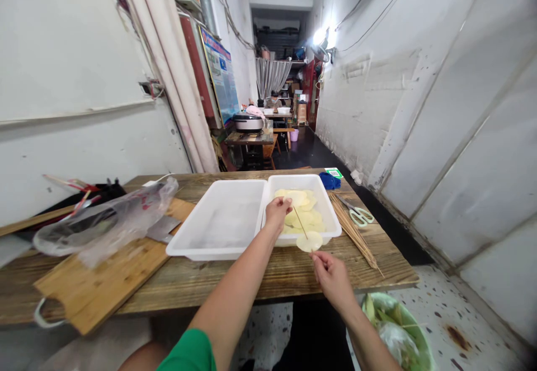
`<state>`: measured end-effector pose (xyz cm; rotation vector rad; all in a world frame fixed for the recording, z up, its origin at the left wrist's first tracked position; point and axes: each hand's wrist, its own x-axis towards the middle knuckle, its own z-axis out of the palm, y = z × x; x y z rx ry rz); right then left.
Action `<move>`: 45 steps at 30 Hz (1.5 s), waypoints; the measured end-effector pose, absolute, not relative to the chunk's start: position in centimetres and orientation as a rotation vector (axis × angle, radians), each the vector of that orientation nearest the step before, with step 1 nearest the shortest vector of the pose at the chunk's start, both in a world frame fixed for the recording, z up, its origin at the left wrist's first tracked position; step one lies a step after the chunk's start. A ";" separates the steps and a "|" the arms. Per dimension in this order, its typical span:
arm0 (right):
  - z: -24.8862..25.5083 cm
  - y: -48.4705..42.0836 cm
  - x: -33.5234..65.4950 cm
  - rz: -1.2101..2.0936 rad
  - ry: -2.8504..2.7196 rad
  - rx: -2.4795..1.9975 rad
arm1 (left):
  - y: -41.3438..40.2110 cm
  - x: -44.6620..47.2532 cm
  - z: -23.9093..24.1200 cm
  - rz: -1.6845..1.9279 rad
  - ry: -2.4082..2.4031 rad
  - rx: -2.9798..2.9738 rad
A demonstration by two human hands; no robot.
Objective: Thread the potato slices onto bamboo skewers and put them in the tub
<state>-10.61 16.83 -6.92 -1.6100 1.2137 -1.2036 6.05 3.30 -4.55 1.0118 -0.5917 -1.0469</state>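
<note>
My right hand [331,276] pinches the near end of a thin wooden skewer [300,221] just past the table's front edge. One round, pale yellow slice [309,242], looking like potato, is threaded on the skewer close to my right fingertips. My left hand [277,214] is closed over the right-hand white tray [335,220], its fingertips at a pale potato slice [296,196] beside the skewer's far tip. Several more overlapping slices [308,221] lie inside that tray. Against its left side stands a second white tray [226,214] with nothing visible in it.
Right of the trays lie a bundle of skewers [354,231], scissors [361,216] and a blue cloth [330,180]. A cutting board [104,287], cleaver [163,229] and plastic bag [121,220] are left. A green basin [425,348] stands on the floor. A person [274,101] sits farther back.
</note>
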 end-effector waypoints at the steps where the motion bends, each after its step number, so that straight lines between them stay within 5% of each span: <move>1: -6.8 16.8 -10.6 -1.201 1.215 -1.609 | 3.3 6.1 -4.6 -1.043 -0.594 1.014; 45: -7.4 16.3 -10.4 -1.254 1.213 -1.621 | 4.0 6.0 -4.0 -0.882 -0.878 1.083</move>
